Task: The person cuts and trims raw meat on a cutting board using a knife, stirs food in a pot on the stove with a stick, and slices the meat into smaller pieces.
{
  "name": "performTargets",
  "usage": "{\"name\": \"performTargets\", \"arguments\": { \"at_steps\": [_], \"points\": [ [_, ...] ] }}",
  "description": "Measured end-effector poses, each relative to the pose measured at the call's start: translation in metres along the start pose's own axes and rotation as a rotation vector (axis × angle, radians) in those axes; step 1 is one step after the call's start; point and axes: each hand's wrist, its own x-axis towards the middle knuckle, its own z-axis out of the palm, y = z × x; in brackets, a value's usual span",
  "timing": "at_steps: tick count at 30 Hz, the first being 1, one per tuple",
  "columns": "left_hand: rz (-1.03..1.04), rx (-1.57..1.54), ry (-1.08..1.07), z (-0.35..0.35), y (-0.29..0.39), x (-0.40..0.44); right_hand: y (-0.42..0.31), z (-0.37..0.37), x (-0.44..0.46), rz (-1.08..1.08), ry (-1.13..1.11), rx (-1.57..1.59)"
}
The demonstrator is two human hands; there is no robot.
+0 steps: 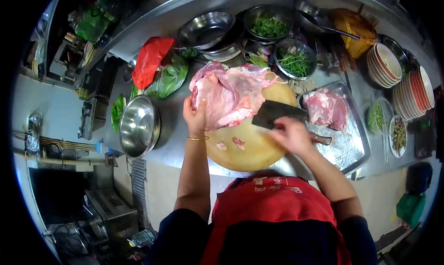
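Observation:
A large slab of raw pink meat [226, 91] lies over the far part of a round yellow cutting board [252, 156]. My left hand [196, 116], with a gold bangle at the wrist, grips the slab's left edge, thumb on top and fingers partly hidden. On the right, my right hand [292, 134] is closed on a cleaver [273, 115], near where the dark blade meets the wooden handle. The blade lies nearly flat by the slab's right side. Small meat scraps [238, 142] sit on the board's near part.
A metal tray [356, 147] at the right holds another meat piece [326, 109]. A steel bowl [139, 126] stands left, near a red plastic bag [152, 61]. Behind are a metal basin [206, 29] and bowls of chopped greens [295, 61]. Stacked bowls [409, 96] stand far right.

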Motion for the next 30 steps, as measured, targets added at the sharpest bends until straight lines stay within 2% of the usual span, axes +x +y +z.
{"name": "performTargets", "arguments": {
  "at_steps": [2,4,5,7,8,11,14,16,18,22,23,24,25,27,28,30],
  "points": [
    [-0.019,0.020,0.046,0.000,0.003,-0.001,-0.011,0.062,0.039,0.519,-0.304,1.039],
    [-0.008,0.072,0.042,-0.006,0.002,-0.005,-0.030,0.092,0.084,0.856,-0.323,1.753],
    [-0.001,0.130,0.043,-0.010,0.001,-0.003,-0.030,0.103,0.102,0.837,-0.324,1.751],
    [-0.023,0.045,0.082,-0.012,-0.004,-0.002,-0.032,0.122,0.126,0.662,-0.122,2.109],
    [-0.054,-0.041,0.118,-0.012,-0.004,-0.001,-0.030,0.122,0.131,0.655,-0.126,2.115],
    [-0.053,-0.139,0.107,-0.023,-0.006,0.018,-0.014,0.113,0.151,0.532,-0.448,1.922],
    [-0.155,-0.239,0.114,-0.042,-0.009,0.016,-0.056,0.072,0.159,0.622,-0.497,1.861],
    [-0.282,-0.393,0.120,-0.041,0.003,0.021,-0.057,0.079,0.178,0.538,-0.549,1.898],
    [-0.301,-0.400,0.115,-0.044,0.004,0.020,-0.063,0.085,0.188,0.408,-0.495,1.827],
    [-0.242,-0.323,0.091,-0.044,0.015,0.017,-0.093,0.066,0.155,0.425,-0.427,1.669],
    [-0.222,-0.191,0.093,-0.045,0.011,0.019,-0.109,0.056,0.137,0.385,-0.217,1.652],
    [-0.218,-0.198,0.100,-0.041,0.014,0.022,-0.116,0.053,0.124,0.344,-0.010,1.623],
    [0.052,0.151,0.164,-0.033,0.023,0.022,-0.109,0.052,0.115,0.231,-0.022,1.577],
    [0.463,0.781,0.070,0.001,0.074,0.015,-0.091,0.056,0.096,0.218,-0.022,1.567],
    [0.612,1.055,-0.094,0.024,0.107,0.011,-0.084,0.056,0.088,0.188,-0.015,1.569],
    [0.737,0.875,-0.376,0.055,0.107,-0.002,-0.080,0.045,0.075,0.202,-0.023,1.565]
  ]
}}
